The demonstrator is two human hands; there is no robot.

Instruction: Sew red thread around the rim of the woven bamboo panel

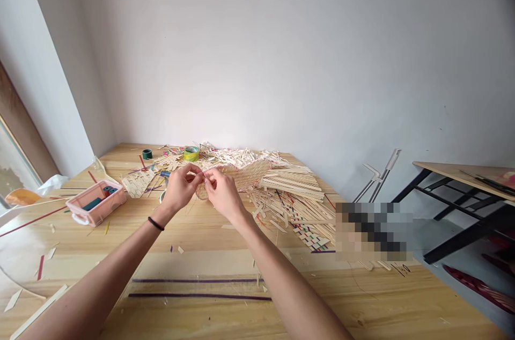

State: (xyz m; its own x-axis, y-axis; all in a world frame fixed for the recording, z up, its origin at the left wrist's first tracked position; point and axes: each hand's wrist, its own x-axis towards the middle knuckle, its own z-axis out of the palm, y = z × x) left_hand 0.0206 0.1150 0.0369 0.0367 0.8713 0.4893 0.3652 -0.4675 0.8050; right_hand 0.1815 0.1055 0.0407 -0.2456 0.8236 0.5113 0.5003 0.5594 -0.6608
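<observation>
A pale woven bamboo piece with a curved, pinkish edge stands tilted above the table, just behind my right hand. My right hand is closed, thumb and fingers pinching at the left edge of this piece. Close beside it, my left hand is pinched too, and its fingertips almost meet those of the right. What lies between the left fingertips is too small to make out. The right hand hides part of the woven piece. A blue-handled tool lies just behind my left hand, partly covered.
Bamboo strips and a coloured woven scrap spread to the right. A pink box with thread spools stands left, near a woven mat. Tape rolls sit behind. Two dark strips lie in front.
</observation>
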